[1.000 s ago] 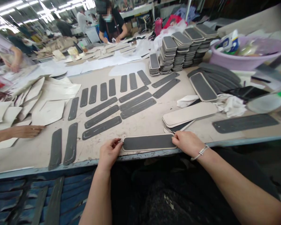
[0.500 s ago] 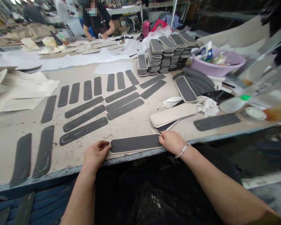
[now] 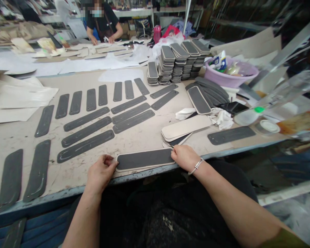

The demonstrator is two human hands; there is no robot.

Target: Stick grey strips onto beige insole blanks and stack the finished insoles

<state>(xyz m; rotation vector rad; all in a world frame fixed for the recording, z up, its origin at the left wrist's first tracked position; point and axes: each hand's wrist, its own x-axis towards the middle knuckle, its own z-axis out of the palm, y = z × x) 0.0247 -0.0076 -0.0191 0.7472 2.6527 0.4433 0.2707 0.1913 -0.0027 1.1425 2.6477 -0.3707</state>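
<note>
A long dark grey strip with a pale border (image 3: 144, 159) lies along the table's front edge, its corners rounded. At its left end my left hand (image 3: 102, 171) pinches the edge between thumb and fingers. My right hand (image 3: 185, 157), with a bracelet at the wrist, grips the other end, its fingertips partly hidden. Under the strip a second pale edge shows. Just behind my right hand rests a small pile of beige strips (image 3: 187, 126) with dark pieces under it. Several loose dark grey strips (image 3: 86, 140) with shiny smears lie across the table to the left.
Stacks of bordered strips (image 3: 167, 65) stand at the back beside a purple basin (image 3: 229, 78). On the right are a white rag (image 3: 220, 119), a lone grey strip (image 3: 231, 135) and a round tub (image 3: 269, 127). Pale sheets (image 3: 18, 96) lie far left. Across the table a person works.
My view has shifted slightly, so the table's contents sit a little further left. Both hands keep hold of the bordered strip, which stays at the table edge.
</note>
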